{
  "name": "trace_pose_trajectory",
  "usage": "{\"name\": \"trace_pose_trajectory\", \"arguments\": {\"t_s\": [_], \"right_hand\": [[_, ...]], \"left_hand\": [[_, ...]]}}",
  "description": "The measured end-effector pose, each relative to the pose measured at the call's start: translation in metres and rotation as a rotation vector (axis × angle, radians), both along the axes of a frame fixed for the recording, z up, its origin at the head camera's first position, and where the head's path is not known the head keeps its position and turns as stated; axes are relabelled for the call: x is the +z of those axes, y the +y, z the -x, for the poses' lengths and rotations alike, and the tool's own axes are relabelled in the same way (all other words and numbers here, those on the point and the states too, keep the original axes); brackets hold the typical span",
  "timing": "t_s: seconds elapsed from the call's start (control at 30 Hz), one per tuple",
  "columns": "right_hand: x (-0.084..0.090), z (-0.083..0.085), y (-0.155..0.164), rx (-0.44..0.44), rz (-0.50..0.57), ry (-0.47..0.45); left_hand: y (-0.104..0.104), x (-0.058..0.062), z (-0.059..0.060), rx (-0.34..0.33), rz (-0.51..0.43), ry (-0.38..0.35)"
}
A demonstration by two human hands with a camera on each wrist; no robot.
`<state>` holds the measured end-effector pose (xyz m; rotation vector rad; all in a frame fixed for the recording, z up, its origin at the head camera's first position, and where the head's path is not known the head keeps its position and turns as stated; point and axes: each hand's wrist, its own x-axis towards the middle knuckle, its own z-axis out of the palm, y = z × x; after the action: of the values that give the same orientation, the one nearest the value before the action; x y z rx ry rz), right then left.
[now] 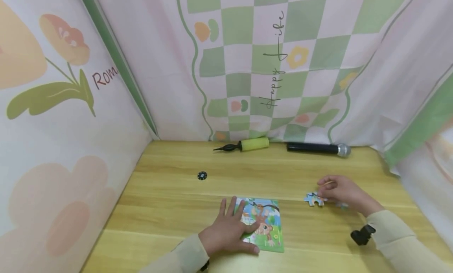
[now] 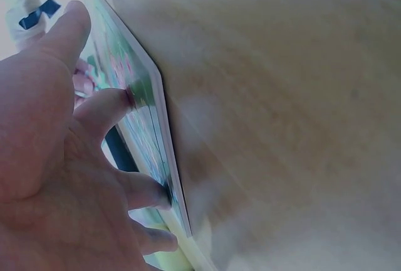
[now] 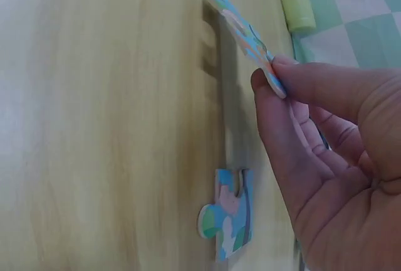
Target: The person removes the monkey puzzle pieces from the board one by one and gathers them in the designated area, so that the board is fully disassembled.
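A monkey jigsaw board (image 1: 265, 226) lies flat on the wooden table (image 1: 170, 202) near its front edge. My left hand (image 1: 230, 229) rests flat on the board's left part with straight, spread fingers (image 2: 100, 111) pressing its surface (image 2: 147, 127). To the right, my right hand (image 1: 341, 190) pinches a light blue puzzle piece (image 1: 314, 198) between thumb and fingers, tilted just above the wood (image 3: 247, 39). A second loose piece (image 3: 229, 221) lies flat below that hand.
A yellow-green hand pump (image 1: 245, 145) and a black microphone (image 1: 316, 148) lie along the table's back edge. A small black disc (image 1: 202, 175) sits left of centre. Patterned cloth walls (image 1: 247, 68) close in the back and both sides.
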<state>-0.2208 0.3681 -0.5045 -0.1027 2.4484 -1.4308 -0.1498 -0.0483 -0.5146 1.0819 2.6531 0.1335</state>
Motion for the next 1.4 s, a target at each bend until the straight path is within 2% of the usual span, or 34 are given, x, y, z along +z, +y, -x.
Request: {"name": "trace_pose_trajectory", "arguments": {"t_s": [0.2,0.43,0.5,0.67,0.8,0.87,0.97,1.03,1.17,1.23,1.4], "right_hand": [[0.002,-0.003,0.006,0.009,-0.089,0.022],[0.009,-0.002,0.008,0.003,-0.167,0.101],[0.009,-0.002,0.005,-0.005,-0.167,0.115],[0.005,-0.003,-0.014,-0.004,-0.093,0.073],[0.007,-0.005,-0.033,0.028,-0.05,0.064],[0.009,-0.006,-0.043,0.056,-0.049,0.074],[0.01,-0.007,-0.06,0.12,-0.054,0.096],[0.008,-0.009,-0.075,0.173,-0.053,0.115],[0.004,-0.015,-0.112,0.282,-0.057,0.163],[0.003,-0.017,-0.131,0.33,-0.08,0.203],[-0.002,-0.018,-0.173,0.421,-0.156,0.308]], "left_hand": [[0.001,0.0,0.0,-0.004,0.001,0.017],[0.0,0.0,0.003,-0.001,-0.03,0.021],[0.0,0.0,0.005,0.006,-0.038,0.024],[0.002,-0.005,0.006,0.035,-0.095,0.019],[0.0,-0.011,0.008,0.058,-0.156,0.077],[-0.002,-0.013,0.011,0.086,-0.159,0.129],[-0.006,-0.017,0.016,0.145,-0.108,0.179],[-0.01,-0.02,0.019,0.178,-0.039,0.179],[-0.014,-0.021,0.022,0.195,0.072,0.149],[-0.014,-0.019,0.023,0.196,0.092,0.138],[-0.014,-0.018,0.025,0.214,0.071,0.133]]}}
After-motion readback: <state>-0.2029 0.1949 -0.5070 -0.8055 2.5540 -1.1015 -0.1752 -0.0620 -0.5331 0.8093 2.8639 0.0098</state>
